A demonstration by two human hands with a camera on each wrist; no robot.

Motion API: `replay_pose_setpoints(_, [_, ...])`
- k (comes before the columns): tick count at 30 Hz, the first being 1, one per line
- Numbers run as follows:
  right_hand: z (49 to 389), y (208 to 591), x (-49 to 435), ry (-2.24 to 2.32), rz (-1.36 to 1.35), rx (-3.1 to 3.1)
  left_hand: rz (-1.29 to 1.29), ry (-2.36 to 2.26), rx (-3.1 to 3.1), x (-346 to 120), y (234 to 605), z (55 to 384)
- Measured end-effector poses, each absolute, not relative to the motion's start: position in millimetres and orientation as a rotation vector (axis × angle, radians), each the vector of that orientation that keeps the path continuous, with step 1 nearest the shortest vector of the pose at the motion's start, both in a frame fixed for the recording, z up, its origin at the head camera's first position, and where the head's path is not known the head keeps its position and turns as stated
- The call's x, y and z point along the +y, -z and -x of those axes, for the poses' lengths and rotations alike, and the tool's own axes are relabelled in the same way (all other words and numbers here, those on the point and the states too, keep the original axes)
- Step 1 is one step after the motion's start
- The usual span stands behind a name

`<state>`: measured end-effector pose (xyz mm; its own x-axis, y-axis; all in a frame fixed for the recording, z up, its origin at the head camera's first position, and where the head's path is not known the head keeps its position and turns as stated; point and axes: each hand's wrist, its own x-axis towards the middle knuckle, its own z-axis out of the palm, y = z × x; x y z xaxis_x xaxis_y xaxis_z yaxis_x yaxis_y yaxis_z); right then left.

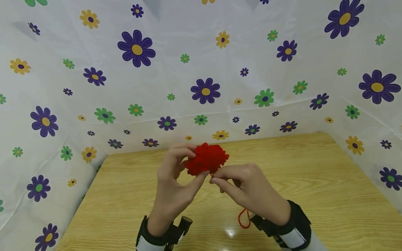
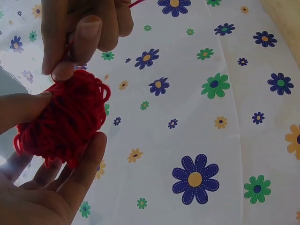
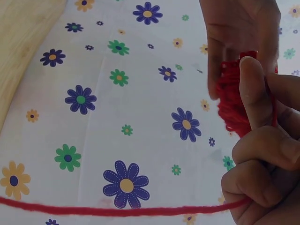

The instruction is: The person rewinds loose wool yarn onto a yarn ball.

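A small ball of red yarn (image 1: 208, 159), loosely looped at its edges, is held up above the table. My left hand (image 1: 176, 181) grips it between thumb and fingers, with the thumb at its lower side. Close beside it, my right hand (image 1: 245, 183) pinches the red yarn strand between thumb and forefinger, right at the ball's edge. In the right wrist view a red strand (image 3: 117, 211) runs out from the curled fingers of the right hand toward the left. The left wrist view shows the ball (image 2: 70, 117) cradled by the left fingers, the right fingertips at its top.
A loop of red yarn (image 1: 244, 219) hangs below the right wrist, over the wooden table (image 1: 132, 195). White cloth printed with flowers (image 1: 176, 69) walls the table at the back and both sides. Wrist-worn black mounts (image 1: 185, 223) sit on both arms.
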<state>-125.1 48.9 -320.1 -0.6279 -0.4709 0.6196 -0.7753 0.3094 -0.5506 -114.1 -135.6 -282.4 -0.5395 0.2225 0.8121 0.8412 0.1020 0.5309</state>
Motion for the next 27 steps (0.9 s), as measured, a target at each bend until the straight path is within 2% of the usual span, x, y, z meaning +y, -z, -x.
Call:
replay_pose_setpoints(7, [125, 315, 52, -1.264, -1.147, -2.2, 1.159, 1.357, -1.985, -142, 281, 115])
replay_pose_setpoints(16, [109, 293, 51, -1.288, -1.133, -2.157, 1.128, 1.271, -2.137, -143, 278, 110])
replay_pose_setpoints(27, [124, 319, 54, -1.297, -1.11, -2.127, 1.085, 1.135, -2.252, -140, 283, 110])
